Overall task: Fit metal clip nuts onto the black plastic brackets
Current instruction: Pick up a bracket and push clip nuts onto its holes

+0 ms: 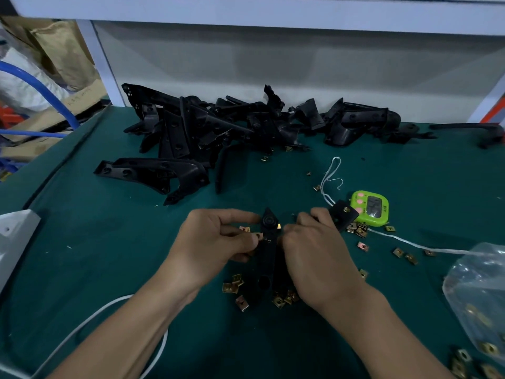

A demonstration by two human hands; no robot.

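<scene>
Cable, white and round in section (82,324), loops over the lower left of the dark green table mat (123,255). A heap of loose black plastic brackets (218,124) lies along the rear edge.

Left hand (213,247): fingers and thumb are curled, gripping the left edge of the long black plastic bracket (269,258). The thumb tip is on a square brass-coloured metal clip nut (257,236) at that edge.

The bracket is positioned lengthwise at table centre, between both hands, with its pointed end away from the person. A second clip nut (279,226) sits on its right edge near the tip.

Right hand (317,255): fingers are curled round the bracket's right side.

A lime green digital timer (370,206) stands just beyond. Loose clip nuts (360,231) are scattered around the hands. A clear plastic bag (478,291) holding more nuts lies at far right.
</scene>
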